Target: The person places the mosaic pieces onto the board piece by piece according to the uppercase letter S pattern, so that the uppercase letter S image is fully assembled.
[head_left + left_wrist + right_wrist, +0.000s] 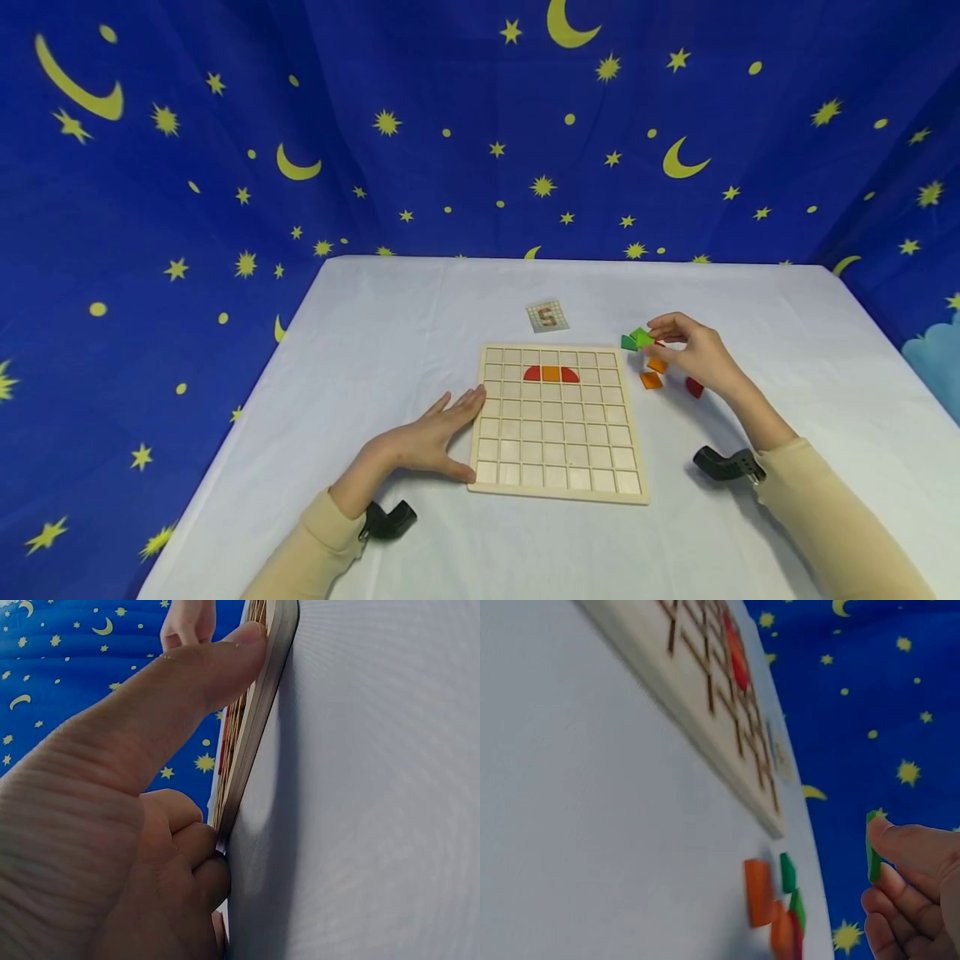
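Observation:
A wooden grid board (555, 431) lies flat on the table. In its second row from the far edge, an orange square (551, 374) sits between two red curved pieces (532, 374). My left hand (427, 437) rests along the board's left edge, fingers spread, thumb at the near corner. Beyond the board's right side, my right hand (693, 350) pinches a thin green piece (872, 847) between thumb and fingers, above a loose group of pieces. That group has a dark green piece (628, 342), orange pieces (651, 381) and a red one (694, 387); my fingers partly hide it.
A small pattern card (547, 317) with an S-shaped figure lies behind the board. White cloth (420, 333) covers the table. A blue curtain (465, 100) with yellow moons and stars hangs around it. Black wrist devices (723, 464) stick out beneath both sleeves.

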{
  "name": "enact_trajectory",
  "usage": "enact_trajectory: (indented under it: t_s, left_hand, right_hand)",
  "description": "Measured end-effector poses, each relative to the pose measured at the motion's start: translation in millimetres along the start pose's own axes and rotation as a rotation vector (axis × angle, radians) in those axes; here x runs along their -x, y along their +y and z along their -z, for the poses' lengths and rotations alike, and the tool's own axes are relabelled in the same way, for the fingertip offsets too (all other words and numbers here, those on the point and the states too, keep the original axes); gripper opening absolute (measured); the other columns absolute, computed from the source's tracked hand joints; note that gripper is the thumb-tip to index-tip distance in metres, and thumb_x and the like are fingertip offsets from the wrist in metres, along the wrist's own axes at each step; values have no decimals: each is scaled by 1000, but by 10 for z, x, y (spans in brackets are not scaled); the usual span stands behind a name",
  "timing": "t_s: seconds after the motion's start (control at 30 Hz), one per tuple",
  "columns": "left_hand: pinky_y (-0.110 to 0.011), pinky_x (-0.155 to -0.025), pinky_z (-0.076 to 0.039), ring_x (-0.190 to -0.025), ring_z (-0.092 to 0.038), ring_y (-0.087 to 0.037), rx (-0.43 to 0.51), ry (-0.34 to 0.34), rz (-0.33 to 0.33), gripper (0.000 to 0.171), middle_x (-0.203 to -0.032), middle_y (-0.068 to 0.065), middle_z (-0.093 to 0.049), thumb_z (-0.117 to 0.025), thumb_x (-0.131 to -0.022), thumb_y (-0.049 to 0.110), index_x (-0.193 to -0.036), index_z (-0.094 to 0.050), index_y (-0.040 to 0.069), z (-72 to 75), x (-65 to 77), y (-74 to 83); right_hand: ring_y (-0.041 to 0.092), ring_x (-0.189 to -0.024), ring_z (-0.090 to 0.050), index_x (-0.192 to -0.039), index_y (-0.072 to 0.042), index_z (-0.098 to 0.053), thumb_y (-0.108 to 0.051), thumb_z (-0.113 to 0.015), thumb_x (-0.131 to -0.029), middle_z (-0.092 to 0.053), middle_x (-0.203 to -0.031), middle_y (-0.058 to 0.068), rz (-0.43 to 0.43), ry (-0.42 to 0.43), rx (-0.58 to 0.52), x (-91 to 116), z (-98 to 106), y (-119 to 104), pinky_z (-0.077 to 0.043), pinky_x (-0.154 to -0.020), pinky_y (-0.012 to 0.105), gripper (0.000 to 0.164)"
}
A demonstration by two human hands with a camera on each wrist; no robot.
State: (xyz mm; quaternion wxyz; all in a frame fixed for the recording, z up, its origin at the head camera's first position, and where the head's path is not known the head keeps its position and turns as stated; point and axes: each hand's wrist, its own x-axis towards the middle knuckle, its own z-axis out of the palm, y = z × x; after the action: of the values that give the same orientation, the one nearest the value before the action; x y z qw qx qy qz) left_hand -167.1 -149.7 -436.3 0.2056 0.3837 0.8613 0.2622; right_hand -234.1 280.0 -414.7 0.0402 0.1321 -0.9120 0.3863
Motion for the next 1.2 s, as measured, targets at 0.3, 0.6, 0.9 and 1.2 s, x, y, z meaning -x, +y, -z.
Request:
enact_trajectory:
  t_s: [0.3,0.6,0.9,1.2]
  left_hand:
    - [-45,-113,3,-142,-1,-24,9,-2,4,114,-156,-13,2,-77,-76,44,-150,-2,-1,11,9,10]
    - [-44,-113,4,-143,-1,-22,11,-5,8,114,-156,-12,2,-77,-76,44,-150,-1,0,1,5,7]
    - [-42,-113,4,-143,-1,-22,5,0,22,115,-157,-11,1,-78,-75,44,-150,-3,-1,8,3,15]
    - [-41,-113,5,-143,0,-21,-4,-10,28,115,-157,-11,2,-77,-75,44,-150,-2,0,9,3,7]
  right_hand:
    - [27,-95,-61,-115,-3,-60,-27,-73,-84,-65,-106,11,5,12,-57,14,-84,-262,-49,-72,19,41]
    - [29,-96,-61,-112,-5,-60,-20,-75,-82,-65,-105,10,112,2,-105,21,-334,-533,-48,-82,49,36]
    - [32,-95,-61,-113,1,-61,-13,-74,-83,-66,-100,8,211,-78,-186,21,-671,-758,-49,-82,51,36]
    - [21,-92,-63,-112,-2,-62,-17,-77,-80,-66,-98,2,208,-96,-215,-35,-913,-823,-52,-80,42,38]
